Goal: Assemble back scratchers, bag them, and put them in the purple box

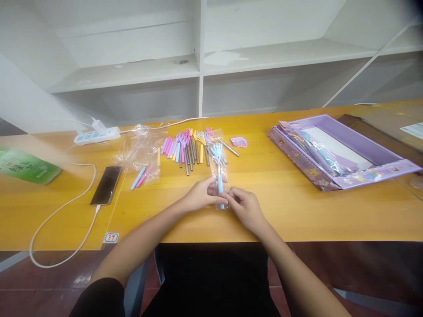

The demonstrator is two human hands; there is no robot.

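Observation:
A light-blue back scratcher (220, 182) with a claw-shaped head lies inside a clear plastic bag (226, 164) in front of me. My left hand (204, 193) is closed around the bagged handle from the left. With thumb and fingers pinched, my right hand (246, 207) grips the lower end of the bag by the handle's tip. Just beyond are several back scratcher heads on metal rods (190, 152) in pink, purple, yellow and blue. Loose coloured handles (169, 147) lie beside them. A blue handle (138, 178) and a pink one rest nearer on the left.
A purple box (373, 172) with bagged back scratchers (319, 152) stands on the right. Small purple cards (238, 141) lie behind my hands. Clear bags (139, 149), a charging phone (106, 185), its cable, a power strip (97, 135) and a green bottle (29, 167) are at left.

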